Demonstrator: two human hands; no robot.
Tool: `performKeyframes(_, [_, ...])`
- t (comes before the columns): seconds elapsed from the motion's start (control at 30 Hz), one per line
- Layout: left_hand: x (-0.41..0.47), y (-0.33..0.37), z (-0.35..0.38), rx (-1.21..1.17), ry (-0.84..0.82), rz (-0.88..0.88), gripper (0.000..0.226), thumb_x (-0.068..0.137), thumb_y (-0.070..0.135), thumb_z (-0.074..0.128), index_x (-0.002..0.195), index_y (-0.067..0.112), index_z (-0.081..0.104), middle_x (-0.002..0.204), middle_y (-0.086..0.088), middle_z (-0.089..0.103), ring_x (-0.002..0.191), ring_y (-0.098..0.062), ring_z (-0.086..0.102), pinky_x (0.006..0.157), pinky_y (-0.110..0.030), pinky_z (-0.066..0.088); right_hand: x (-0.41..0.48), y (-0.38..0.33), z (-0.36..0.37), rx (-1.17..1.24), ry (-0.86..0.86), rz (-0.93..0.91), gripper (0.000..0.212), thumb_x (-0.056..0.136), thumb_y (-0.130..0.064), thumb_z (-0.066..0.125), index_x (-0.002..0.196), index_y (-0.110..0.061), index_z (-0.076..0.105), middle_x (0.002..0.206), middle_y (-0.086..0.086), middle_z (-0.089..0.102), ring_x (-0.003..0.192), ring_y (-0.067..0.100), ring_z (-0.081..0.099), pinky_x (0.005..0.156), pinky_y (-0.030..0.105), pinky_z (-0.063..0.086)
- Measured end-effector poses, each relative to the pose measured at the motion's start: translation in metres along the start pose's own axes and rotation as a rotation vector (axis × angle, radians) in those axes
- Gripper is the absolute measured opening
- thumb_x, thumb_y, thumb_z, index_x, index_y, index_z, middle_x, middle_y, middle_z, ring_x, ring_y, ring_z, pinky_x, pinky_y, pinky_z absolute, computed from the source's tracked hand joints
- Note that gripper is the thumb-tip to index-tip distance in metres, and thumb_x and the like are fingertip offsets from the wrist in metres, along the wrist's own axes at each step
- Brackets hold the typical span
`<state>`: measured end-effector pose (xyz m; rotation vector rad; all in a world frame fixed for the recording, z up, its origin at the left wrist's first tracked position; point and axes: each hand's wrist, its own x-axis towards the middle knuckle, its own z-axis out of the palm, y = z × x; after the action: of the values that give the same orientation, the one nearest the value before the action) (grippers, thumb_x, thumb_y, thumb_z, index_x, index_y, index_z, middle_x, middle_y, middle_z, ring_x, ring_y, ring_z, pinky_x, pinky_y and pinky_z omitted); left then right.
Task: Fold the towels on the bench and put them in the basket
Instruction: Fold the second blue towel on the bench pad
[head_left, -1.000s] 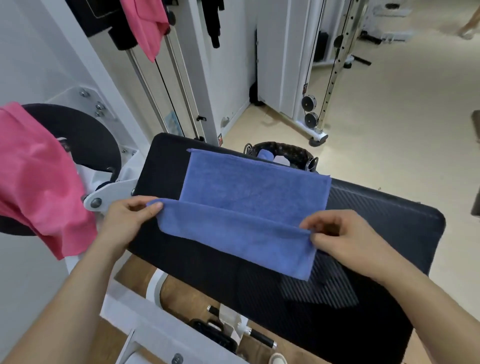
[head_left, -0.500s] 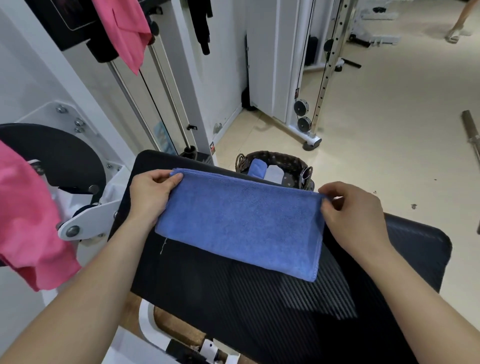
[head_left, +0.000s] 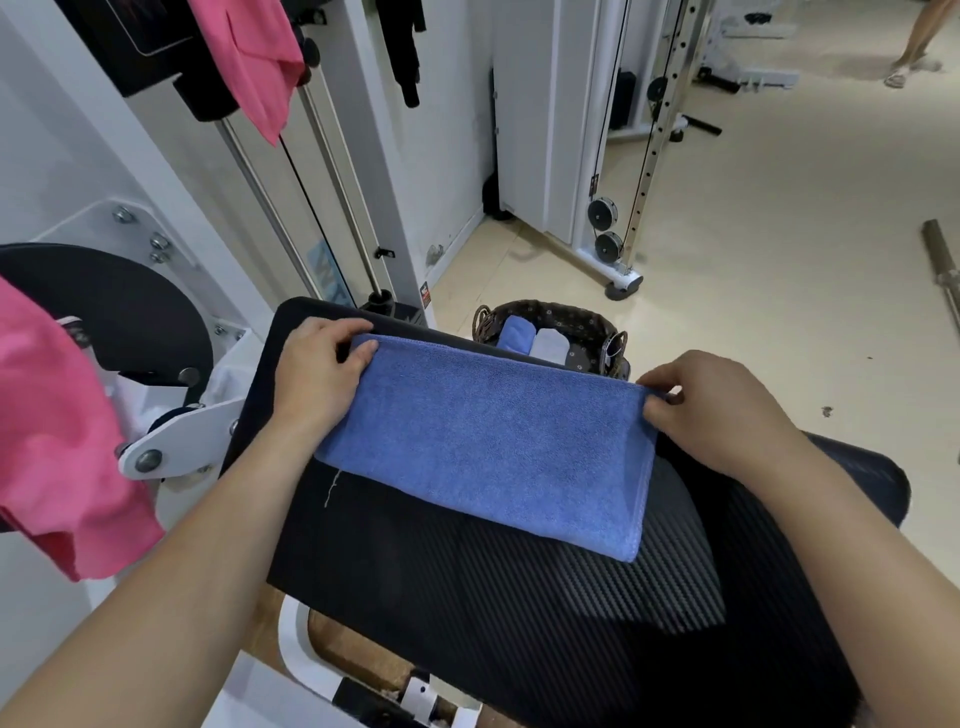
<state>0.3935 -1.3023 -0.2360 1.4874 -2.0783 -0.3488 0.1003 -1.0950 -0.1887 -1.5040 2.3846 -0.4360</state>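
Note:
A blue towel (head_left: 488, 441) lies folded in half on the black padded bench (head_left: 519, 613), its doubled edge along the far side. My left hand (head_left: 317, 374) pinches the towel's far left corner. My right hand (head_left: 711, 405) pinches its far right corner. Just beyond the bench stands a dark woven basket (head_left: 576, 325) on the floor. Inside it lie a folded blue towel (head_left: 514, 335) and a folded pale grey towel (head_left: 550, 345).
A pink cloth (head_left: 57, 441) hangs over the machine at my left, another pink cloth (head_left: 249, 57) hangs higher up. White cable-machine frames stand behind the basket. A metal bar (head_left: 943, 270) lies on the beige floor at right. A person's legs show at the far top right.
Both hands carried the towel's near edge up and over to the far edge, folding it in half. Since half a second ago the hands have hardly moved.

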Motion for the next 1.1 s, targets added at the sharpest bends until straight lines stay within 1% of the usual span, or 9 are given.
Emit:
performKeyframes(0.1, [0.004,-0.001,-0.004,0.055,-0.027,0.067,0.013,0.088,0.028,0.065,0.098,0.022,0.072,0.104,0.001,0.059,0.103,-0.020,0.051,0.091,-0.033,0.039,0.006,0.000,-0.008,-0.022,-0.054,0.020,0.011,0.078,-0.019,0.063,0.085,-0.024,0.069,0.087,-0.003,0.067,0.083,0.021,0.058,0.072,0.033,0.049])
performKeyframes(0.2, [0.001,0.006,-0.009,0.089,-0.095,0.058,0.005,0.089,0.025,0.064,0.089,0.022,0.067,0.094,0.003,0.063,0.090,-0.018,0.055,0.079,-0.030,0.040,0.013,-0.001,-0.010,0.000,-0.094,0.017,0.004,0.074,-0.022,0.068,0.076,-0.022,0.064,0.080,-0.006,0.064,0.081,0.020,0.059,0.073,0.036,0.052])
performKeyframes(0.37, [-0.056,-0.006,-0.019,0.050,-0.211,-0.164,0.005,0.089,0.021,0.062,0.087,0.025,0.063,0.075,0.013,0.061,0.069,-0.003,0.053,0.060,-0.022,0.036,0.042,-0.023,-0.019,-0.117,-0.124,-0.038,0.008,0.075,-0.024,0.066,0.076,-0.029,0.059,0.087,-0.005,0.063,0.086,0.021,0.058,0.070,0.033,0.049])
performKeyframes(0.6, [-0.199,-0.028,-0.001,-0.084,-0.068,-0.452,0.012,0.091,0.018,0.060,0.082,0.026,0.059,0.077,0.010,0.062,0.070,-0.010,0.058,0.059,-0.027,0.041,0.083,-0.115,0.020,-0.465,0.067,-0.455,0.012,0.076,-0.003,0.055,0.083,-0.012,0.059,0.081,0.007,0.057,0.083,0.031,0.056,0.056,0.029,0.034])
performKeyframes(0.73, [-0.240,-0.028,0.012,-0.314,-0.024,-0.665,0.015,0.088,0.014,0.064,0.077,0.023,0.058,0.075,0.005,0.065,0.074,-0.017,0.062,0.069,-0.034,0.048,0.070,-0.148,0.048,-0.438,0.115,-0.523,0.022,0.076,0.009,0.050,0.084,-0.011,0.052,0.083,0.006,0.045,0.082,0.029,0.047,0.050,0.028,0.020])
performKeyframes(0.83, [-0.246,-0.028,0.007,-0.568,0.044,-0.725,0.011,0.088,0.007,0.064,0.082,0.016,0.061,0.073,0.002,0.065,0.072,-0.017,0.062,0.069,-0.028,0.047,0.043,-0.147,0.074,-0.350,0.210,-0.578,0.036,0.077,0.003,0.054,0.112,-0.009,0.055,0.113,0.012,0.056,0.095,0.032,0.048,0.058,0.035,0.036])
performKeyframes(0.93, [-0.248,-0.030,-0.001,-0.757,-0.066,-0.673,0.026,0.085,0.010,0.072,0.102,0.024,0.057,0.082,-0.003,0.069,0.077,-0.015,0.066,0.069,-0.023,0.051,0.005,-0.122,0.103,-0.310,0.164,-0.812,0.051,0.083,-0.027,0.060,0.133,-0.020,0.053,0.139,0.014,0.051,0.123,0.034,0.050,0.080,0.042,0.050])
performKeyframes(1.0, [-0.248,-0.033,-0.005,-0.825,-0.182,-0.628,0.043,0.082,0.012,0.075,0.113,0.030,0.051,0.087,-0.005,0.069,0.080,-0.015,0.067,0.072,-0.024,0.054,-0.009,-0.098,0.117,-0.392,0.075,-0.856,0.051,0.088,-0.043,0.047,0.136,-0.026,0.052,0.145,0.011,0.047,0.134,0.032,0.044,0.098,0.048,0.044])
performKeyframes(1.1, [-0.243,-0.034,-0.012,-0.814,-0.183,-0.547,0.028,0.088,0.015,0.067,0.109,0.027,0.054,0.087,0.000,0.068,0.084,-0.013,0.066,0.073,-0.024,0.053,-0.011,-0.078,0.126,-0.496,0.021,-0.820,0.052,0.094,-0.049,0.033,0.140,-0.030,0.048,0.153,0.006,0.037,0.143,0.028,0.032,0.112,0.049,0.029])
